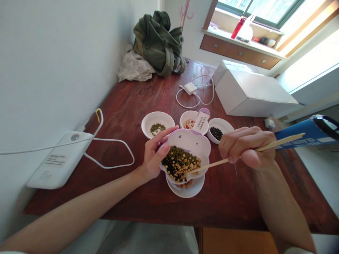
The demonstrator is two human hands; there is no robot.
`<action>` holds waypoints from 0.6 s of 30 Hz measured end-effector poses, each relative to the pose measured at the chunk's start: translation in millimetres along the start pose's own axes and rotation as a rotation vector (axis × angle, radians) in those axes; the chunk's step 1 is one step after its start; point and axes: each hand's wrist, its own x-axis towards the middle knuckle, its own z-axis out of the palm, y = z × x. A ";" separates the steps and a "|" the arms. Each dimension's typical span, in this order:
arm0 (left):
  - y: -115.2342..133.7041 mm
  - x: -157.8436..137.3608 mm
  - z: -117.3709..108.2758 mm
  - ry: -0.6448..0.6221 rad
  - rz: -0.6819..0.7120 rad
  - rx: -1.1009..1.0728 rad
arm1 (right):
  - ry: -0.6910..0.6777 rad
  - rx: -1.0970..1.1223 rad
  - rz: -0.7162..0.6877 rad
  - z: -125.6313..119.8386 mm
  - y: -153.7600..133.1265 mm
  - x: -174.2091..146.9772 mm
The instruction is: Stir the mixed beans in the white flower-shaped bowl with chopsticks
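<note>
Sorting of mixed beans is the step in hand, as judged from the layout. Left hand (155, 155) grips the rim of the flower bowl (189, 146), thumb and fingers closed on its near-left edge, and holds it tilted above a white dish (185, 188) on the table (148, 102). The flower bowl holds mixed beans (180, 164), dark, green and yellow together. Right hand (246, 146) is closed around chopsticks (238, 155); their tips rest in the beans at the bowl's right side. Whether the tips pinch a bean cannot be told. Three small dishes stand just behind: green beans (157, 127), pale kernels (188, 123), black beans (216, 133). The next move calls for a firm pinch on a single bean and a steady bowl.
</note>
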 end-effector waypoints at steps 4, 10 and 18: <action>0.0 0.7 0.3 -0.001 -0.005 -0.002 | -0.006 -0.054 0.035 2.3 -1.6 1.2; -0.4 0.9 -0.3 0.003 0.005 0.017 | -0.016 -0.063 0.045 2.6 -5.2 0.8; -0.9 -0.3 -1.5 0.015 0.005 -0.010 | 0.004 -0.095 -0.030 -10.4 -10.4 -0.5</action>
